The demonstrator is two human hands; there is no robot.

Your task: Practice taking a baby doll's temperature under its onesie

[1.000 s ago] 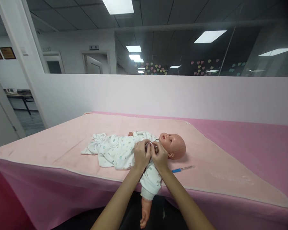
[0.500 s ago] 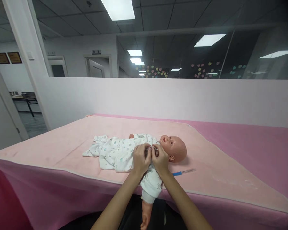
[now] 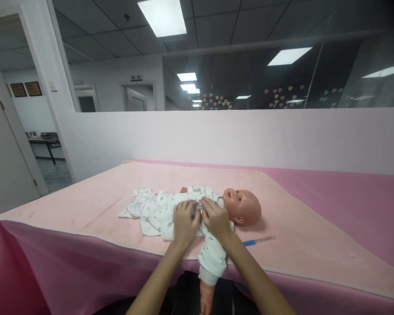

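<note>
A baby doll [image 3: 246,206] lies on its back, head to the right, in a white printed gown [image 3: 153,216]. Its near arm, in a white sleeve [image 3: 212,258], hangs over the table edge between my forearms. On the gown's chest my left hand [image 3: 186,221] has curled fingers gripping the cloth. Close beside it, nearer the doll's neck, my right hand [image 3: 216,217] bends its fingers on the same front edge. Fingertips nearly meet, and they hide the exact bit of cloth held.
A slim blue-handled tool [image 3: 249,243] with a clear end lies right of my right forearm. Peach cloth [image 3: 302,227] over a pink cover [image 3: 341,192] drapes the table. A white half wall [image 3: 216,135] with glass above stands behind; a door [image 3: 6,144] is at left.
My hands have moved from a tight pinch together to slightly apart, a little down the chest toward the left. The view has shifted slightly; the doll lies in the same pose.
</note>
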